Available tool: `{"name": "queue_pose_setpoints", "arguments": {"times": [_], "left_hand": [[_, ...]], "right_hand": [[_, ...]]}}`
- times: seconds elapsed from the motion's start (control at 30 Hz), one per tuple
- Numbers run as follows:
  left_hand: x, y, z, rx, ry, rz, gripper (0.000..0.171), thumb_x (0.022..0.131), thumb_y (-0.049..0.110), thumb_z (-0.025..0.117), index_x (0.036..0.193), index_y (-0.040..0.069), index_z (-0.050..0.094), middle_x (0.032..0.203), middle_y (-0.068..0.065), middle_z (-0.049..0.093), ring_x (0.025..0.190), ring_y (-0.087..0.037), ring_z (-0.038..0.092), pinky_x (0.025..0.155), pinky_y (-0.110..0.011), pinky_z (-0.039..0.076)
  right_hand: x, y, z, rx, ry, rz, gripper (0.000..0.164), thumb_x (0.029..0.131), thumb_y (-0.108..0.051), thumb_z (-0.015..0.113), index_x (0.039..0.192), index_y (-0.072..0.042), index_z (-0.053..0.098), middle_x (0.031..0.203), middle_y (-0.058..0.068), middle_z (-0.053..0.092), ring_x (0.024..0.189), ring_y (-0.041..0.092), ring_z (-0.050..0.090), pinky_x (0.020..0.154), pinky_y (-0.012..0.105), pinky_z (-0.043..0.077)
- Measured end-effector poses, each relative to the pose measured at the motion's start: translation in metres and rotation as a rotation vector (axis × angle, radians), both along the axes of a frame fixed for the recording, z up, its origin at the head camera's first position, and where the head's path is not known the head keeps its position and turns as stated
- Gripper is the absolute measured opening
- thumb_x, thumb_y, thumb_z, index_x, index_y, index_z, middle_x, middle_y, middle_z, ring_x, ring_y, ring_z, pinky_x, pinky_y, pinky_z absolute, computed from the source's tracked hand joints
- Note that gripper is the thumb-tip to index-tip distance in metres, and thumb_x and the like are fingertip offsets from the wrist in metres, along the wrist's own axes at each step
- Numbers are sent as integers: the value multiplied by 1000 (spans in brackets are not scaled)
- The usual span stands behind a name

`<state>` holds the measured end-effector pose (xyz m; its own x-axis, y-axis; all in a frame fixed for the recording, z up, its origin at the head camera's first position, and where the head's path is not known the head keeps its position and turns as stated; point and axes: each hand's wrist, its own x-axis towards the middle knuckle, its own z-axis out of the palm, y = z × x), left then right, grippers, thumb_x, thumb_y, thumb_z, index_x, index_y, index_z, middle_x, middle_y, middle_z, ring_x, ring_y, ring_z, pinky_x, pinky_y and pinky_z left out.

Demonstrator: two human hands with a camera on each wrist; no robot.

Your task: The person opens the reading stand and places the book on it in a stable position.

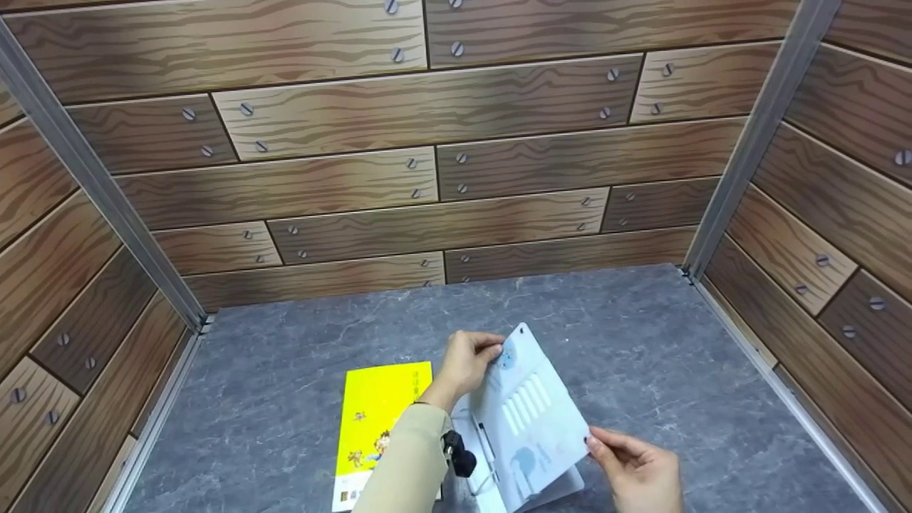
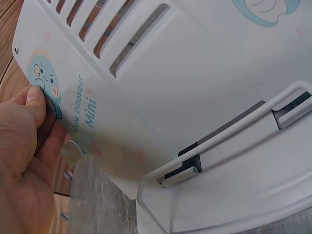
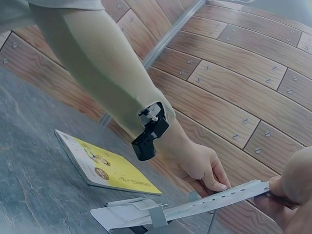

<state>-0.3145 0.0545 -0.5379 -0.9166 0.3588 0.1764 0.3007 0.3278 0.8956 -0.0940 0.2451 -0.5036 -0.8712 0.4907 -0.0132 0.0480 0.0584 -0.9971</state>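
Note:
A white folding book stand [image 1: 554,443] with slots, blue cartoon prints and the words "Cute Dinosaur Mini" [image 2: 90,105] is held tilted up over the table. My left hand [image 1: 463,363] pinches the panel's upper left edge between thumb and fingers, beside a dinosaur print [image 2: 44,78]. At the opposite edge, near a corner, my right hand [image 1: 638,467] pinches the panel. A white wire bar [image 2: 234,131] runs along the lower ledge, over dark cut-outs. In the right wrist view, the stand [image 3: 195,207] shows edge-on between both hands.
A yellow book [image 1: 385,392] with cartoon figures lies flat on the grey marbled table [image 1: 285,399], left of the stand and partly behind my left forearm. Wood-patterned walls [image 1: 320,121] with metal corner posts enclose the table at the back and both sides.

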Motion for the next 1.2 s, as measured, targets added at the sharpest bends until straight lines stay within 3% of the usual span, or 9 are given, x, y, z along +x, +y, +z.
{"name": "queue_pose_setpoints", "arguments": {"times": [0.23, 0.67, 0.93, 1.2], "left_hand": [[1, -4, 1, -18, 6, 10, 21, 96, 11, 62, 113, 13, 74, 106, 5, 71, 99, -6, 64, 83, -21, 54], [0, -11, 0, -18, 9, 23, 18, 96, 12, 62, 108, 14, 76, 99, 8, 71, 93, -5, 64, 80, -22, 54], [1, -13, 1, -8, -29, 49, 17, 95, 12, 65, 106, 18, 77, 98, 10, 71, 92, -4, 64, 80, -22, 55], [3, -16, -1, 38, -50, 56, 16, 93, 9, 67, 105, 13, 77, 99, 6, 71, 93, -7, 65, 80, -23, 55]], "right_hand": [[-6, 5, -4, 38, 92, -14, 17, 84, 9, 71, 101, 8, 73, 92, 20, 72, 76, 22, 72, 70, 31, 59], [-13, 15, -2, 33, 54, 37, 19, 85, 8, 71, 104, 9, 72, 97, 22, 71, 80, 21, 72, 71, 30, 59], [-16, 22, 0, 39, 69, 70, 17, 85, 6, 72, 102, 8, 72, 94, 21, 72, 80, 21, 72, 72, 30, 59], [-23, 27, -1, 101, 113, 65, 14, 83, 11, 71, 96, 8, 74, 90, 20, 72, 77, 20, 72, 70, 31, 59]]}}
